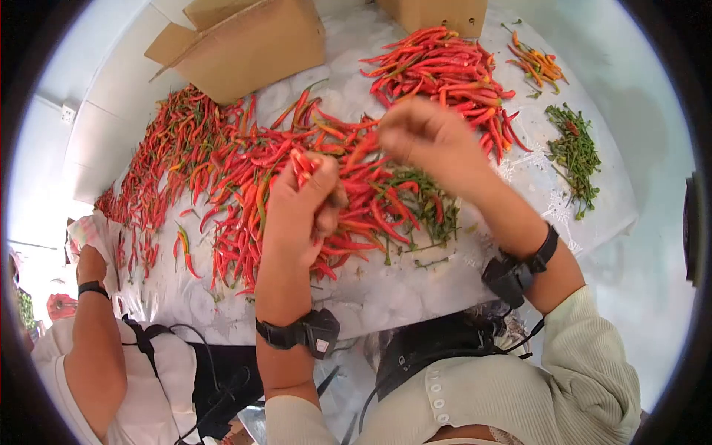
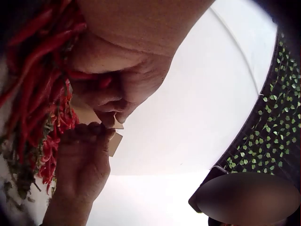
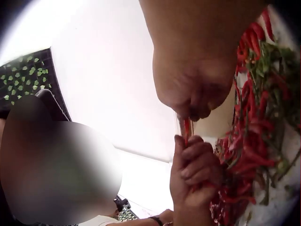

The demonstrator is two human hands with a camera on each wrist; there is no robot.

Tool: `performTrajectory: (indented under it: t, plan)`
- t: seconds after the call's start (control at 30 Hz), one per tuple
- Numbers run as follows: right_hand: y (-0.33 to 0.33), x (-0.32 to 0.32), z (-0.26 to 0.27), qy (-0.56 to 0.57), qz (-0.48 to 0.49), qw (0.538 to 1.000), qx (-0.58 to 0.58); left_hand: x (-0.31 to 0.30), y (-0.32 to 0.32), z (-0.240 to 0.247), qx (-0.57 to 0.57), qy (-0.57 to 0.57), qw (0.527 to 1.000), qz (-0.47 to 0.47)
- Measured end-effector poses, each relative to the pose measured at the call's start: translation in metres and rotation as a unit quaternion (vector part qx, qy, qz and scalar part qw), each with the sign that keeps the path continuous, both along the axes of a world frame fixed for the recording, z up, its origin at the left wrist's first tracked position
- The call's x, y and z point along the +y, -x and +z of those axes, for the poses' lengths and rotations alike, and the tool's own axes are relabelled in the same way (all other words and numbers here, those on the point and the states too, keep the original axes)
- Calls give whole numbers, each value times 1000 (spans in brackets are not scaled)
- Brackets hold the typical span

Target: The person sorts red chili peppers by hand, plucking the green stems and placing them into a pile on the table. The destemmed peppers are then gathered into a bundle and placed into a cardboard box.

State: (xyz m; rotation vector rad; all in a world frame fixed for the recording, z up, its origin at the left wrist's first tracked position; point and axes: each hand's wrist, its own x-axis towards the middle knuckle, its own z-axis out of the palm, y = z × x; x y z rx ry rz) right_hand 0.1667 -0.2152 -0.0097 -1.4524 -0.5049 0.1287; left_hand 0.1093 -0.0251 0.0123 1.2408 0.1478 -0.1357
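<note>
My left hand (image 1: 300,208) grips a few red chili peppers (image 1: 302,165) above a heap of loose chilies (image 1: 241,200). In the right wrist view, one red chili (image 3: 187,129) stands up from those curled left fingers. To the right, my right hand (image 1: 437,144) is raised over the heap with bent fingers, blurred and apart from the left hand in the head view. From the right wrist, its fingertips overlap that chili's upper end. Whether it pinches anything I cannot tell. Green stems (image 1: 430,204) lie below it beside the heap.
A cardboard box (image 1: 256,52) stands at the back left, another box (image 1: 441,15) at the back. A red chili pile (image 1: 445,74) lies before the second box. Orange chilies (image 1: 541,63) and a stem pile (image 1: 575,156) lie on the right. Another person's arm (image 1: 96,334) is at left.
</note>
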Motion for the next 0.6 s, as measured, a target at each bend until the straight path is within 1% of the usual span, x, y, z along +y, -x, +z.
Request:
performTrajectory:
  t: [0.03,0.07,0.1,0.2,0.3,0.4,0.47,0.5,0.53,0.6]
  plan:
    - [-6,-6,3,4,-97,995,-11,3,0,0,-9,19,1000,11]
    - [-13,-14,4,-11,-153,988,3,7,-1,-3,-16,38,999,21]
    - [-21,-20,-1,-17,-226,974,-15,13,-4,-5,-11,51,999,8]
    - [-39,-38,-9,-4,-331,943,9,11,-3,-4,-21,68,997,38]
    - [-42,-41,-14,111,-431,888,-117,10,-4,-2,-24,71,996,48]
    - [-31,-29,-7,184,-481,828,-221,11,-3,-3,-34,77,995,54]
    - [-22,-16,-6,174,-318,906,-218,12,-5,-3,-46,88,994,44]
    - [-16,-10,-8,167,-231,935,-210,13,-5,-3,-52,96,993,34]
    - [-11,-6,-12,199,-188,926,-259,14,-4,-4,-56,103,993,23]
    - [-4,2,-16,254,-103,893,-357,9,-1,-2,-39,71,995,55]
